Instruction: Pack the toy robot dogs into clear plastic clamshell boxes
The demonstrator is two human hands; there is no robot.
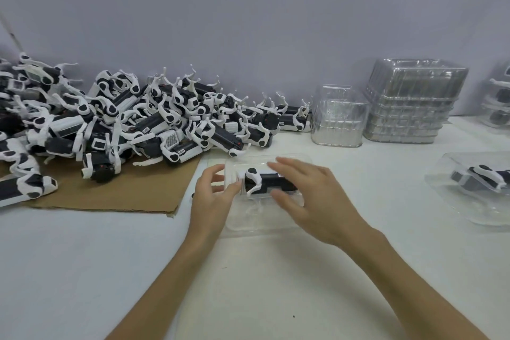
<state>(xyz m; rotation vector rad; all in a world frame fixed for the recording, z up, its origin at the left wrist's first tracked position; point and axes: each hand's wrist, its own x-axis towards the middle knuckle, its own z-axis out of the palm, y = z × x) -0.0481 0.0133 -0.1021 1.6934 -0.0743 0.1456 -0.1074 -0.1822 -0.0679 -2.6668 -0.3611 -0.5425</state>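
Observation:
A black-and-white toy robot dog [262, 182] lies on its side inside a clear clamshell box [242, 218] on the white table in front of me. My left hand [212, 196] is at the box's left edge, fingers loosely spread and touching the plastic. My right hand [311, 199] hovers over the right part of the box and dog with fingers extended and blurred. A big heap of loose robot dogs [132, 119] covers the brown cardboard [124, 196] at the left.
Stacks of empty clamshell boxes [411, 102] and a smaller stack [339, 119] stand at the back right. A packed box with a dog [480, 185] lies at the right. More packed boxes [496, 99] sit at the far right edge.

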